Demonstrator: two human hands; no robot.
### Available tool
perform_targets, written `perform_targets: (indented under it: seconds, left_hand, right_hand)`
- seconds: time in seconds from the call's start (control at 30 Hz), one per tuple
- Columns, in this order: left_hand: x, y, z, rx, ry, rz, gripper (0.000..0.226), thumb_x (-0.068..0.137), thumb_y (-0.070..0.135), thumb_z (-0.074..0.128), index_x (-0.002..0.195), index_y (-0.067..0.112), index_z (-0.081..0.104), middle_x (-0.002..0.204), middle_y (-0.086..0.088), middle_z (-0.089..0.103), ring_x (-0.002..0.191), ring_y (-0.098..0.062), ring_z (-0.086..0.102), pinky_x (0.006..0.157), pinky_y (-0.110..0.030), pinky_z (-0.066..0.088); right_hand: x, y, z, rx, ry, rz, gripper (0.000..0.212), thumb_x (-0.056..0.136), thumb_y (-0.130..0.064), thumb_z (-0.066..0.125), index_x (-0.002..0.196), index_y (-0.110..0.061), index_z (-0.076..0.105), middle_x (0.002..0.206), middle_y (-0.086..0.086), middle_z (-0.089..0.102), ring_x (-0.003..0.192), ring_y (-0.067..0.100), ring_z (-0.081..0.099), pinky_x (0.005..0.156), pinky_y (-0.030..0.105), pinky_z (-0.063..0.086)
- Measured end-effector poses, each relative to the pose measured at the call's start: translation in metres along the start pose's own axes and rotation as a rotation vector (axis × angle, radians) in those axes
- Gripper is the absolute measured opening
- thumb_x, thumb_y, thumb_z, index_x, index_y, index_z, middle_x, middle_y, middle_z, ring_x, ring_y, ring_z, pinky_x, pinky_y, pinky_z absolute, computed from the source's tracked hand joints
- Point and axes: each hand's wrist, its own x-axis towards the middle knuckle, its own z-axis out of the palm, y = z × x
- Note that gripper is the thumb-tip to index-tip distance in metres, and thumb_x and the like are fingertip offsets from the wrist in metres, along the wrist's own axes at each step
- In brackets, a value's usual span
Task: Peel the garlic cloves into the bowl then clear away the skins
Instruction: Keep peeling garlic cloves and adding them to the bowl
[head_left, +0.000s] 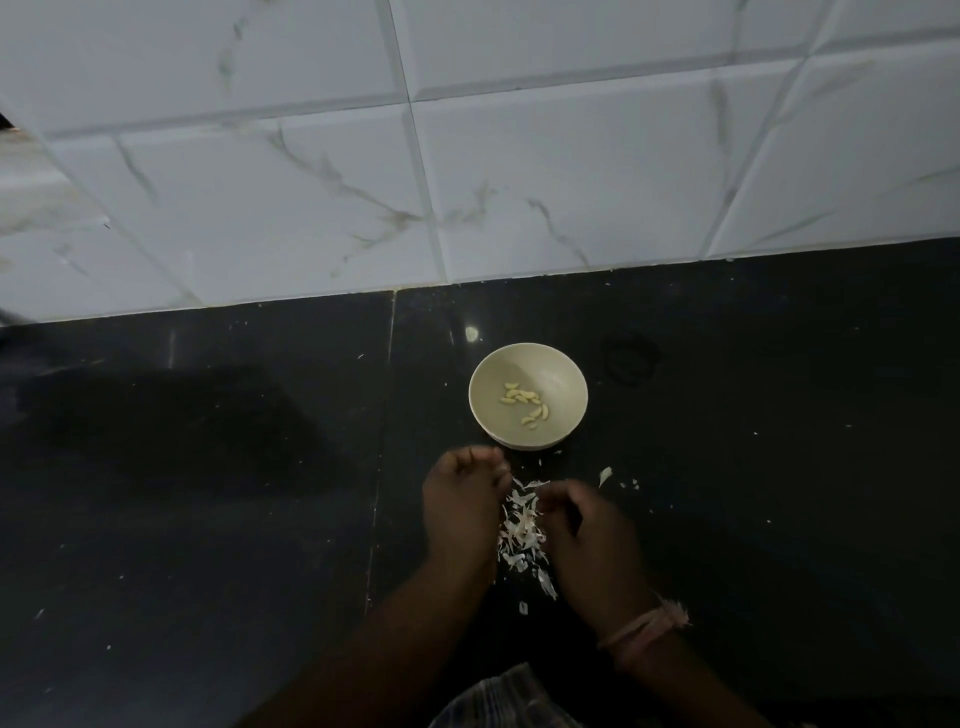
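Head view, dim. Left hand (460, 501) curled near the bowl (488, 374); contents of grip not discernible. Skins (522, 527) heaped on dark surface (208, 493) between hands. Right hand (587, 530) curled beside heap, hold unclear. Peeled cloves (524, 402) in bowl. Advisable: cup both hands, sweep inward, avoid nudging bowl, collect stray flakes right.

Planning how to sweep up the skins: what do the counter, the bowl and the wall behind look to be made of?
Counter: dark polished stone, perhaps granite; glossy, with a lamp glint and a seam. Bowl: pale, smooth, matte; plastic or ceramic, cannot tell. Wall: glazed white marble-look tiles with grey veins and grout lines. Skins: thin papery flakes.
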Motion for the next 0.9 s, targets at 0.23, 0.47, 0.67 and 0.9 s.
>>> perform_targets:
  seconds: [0.23, 0.47, 0.67, 0.9]
  left_hand:
    - [-0.031, 0.005, -0.012, -0.121, -0.182, -0.441, 0.026, 0.1, 0.021, 0.056, 0.12, 0.008, 0.067, 0.114, -0.023, 0.071, 0.094, -0.029, 0.069, 0.079, -0.039, 0.057]
    - [-0.034, 0.0, -0.022, -0.105, -0.142, -0.459, 0.034, 0.101, 0.021, 0.048, 0.091, -0.002, 0.071, 0.085, -0.018, 0.074, 0.072, -0.024, 0.071, 0.068, -0.032, 0.058]
    - [-0.041, 0.008, -0.023, -0.215, -0.118, -0.355, 0.03, 0.102, 0.017, 0.046, 0.115, 0.007, 0.071, 0.11, -0.013, 0.076, 0.094, -0.025, 0.073, 0.076, -0.036, 0.059]
    - [-0.051, 0.001, -0.018, -0.064, -0.111, -0.428, 0.024, 0.097, 0.013, 0.056, 0.105, 0.001, 0.075, 0.1, -0.016, 0.076, 0.092, -0.028, 0.071, 0.084, -0.037, 0.056]
  right_hand:
    - [-0.014, 0.001, 0.023, -0.252, -0.046, -0.19, 0.033, 0.098, -0.041, 0.037, 0.095, -0.029, 0.068, 0.092, -0.011, 0.066, 0.086, 0.008, 0.06, 0.083, 0.031, 0.051]
    - [-0.029, -0.029, 0.025, -0.027, -0.126, -0.231, 0.052, 0.104, -0.046, 0.034, 0.139, -0.017, 0.059, 0.139, -0.007, 0.06, 0.13, 0.003, 0.052, 0.112, 0.018, 0.034]
    - [-0.019, -0.012, 0.016, -0.144, -0.004, -0.202, 0.04, 0.101, -0.038, 0.036, 0.12, -0.022, 0.067, 0.119, -0.009, 0.067, 0.112, 0.007, 0.06, 0.101, 0.031, 0.047]
    - [-0.004, -0.012, 0.016, -0.33, -0.224, 0.167, 0.032, 0.103, -0.03, 0.048, 0.129, -0.014, 0.058, 0.127, 0.005, 0.063, 0.119, 0.02, 0.059, 0.096, 0.026, 0.041]
